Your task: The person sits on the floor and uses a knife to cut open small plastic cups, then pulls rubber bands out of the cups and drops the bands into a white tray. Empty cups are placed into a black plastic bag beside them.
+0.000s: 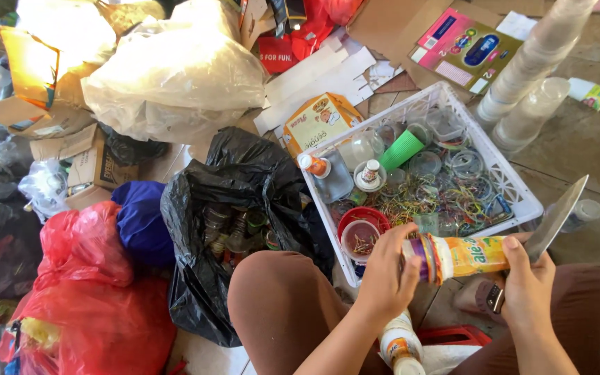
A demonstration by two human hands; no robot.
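Observation:
My left hand (pixel 387 272) grips the neck end of a plastic bottle with an orange and yellow label (pixel 461 256), held sideways above my lap. My right hand (pixel 526 280) holds a knife with a broad steel blade (pixel 555 218) that points up and to the right, and its fingers rest against the bottle's base end. A second small bottle (pixel 401 345) lies between my knees.
A white plastic crate (pixel 520 186) in front holds several cups, lids and coloured rings. An open black bag (pixel 244 208) of bottles sits left of it, beside red (pixel 85 292) and blue bags. Stacked clear cups (pixel 536 62) stand at the back right, cardboard beyond.

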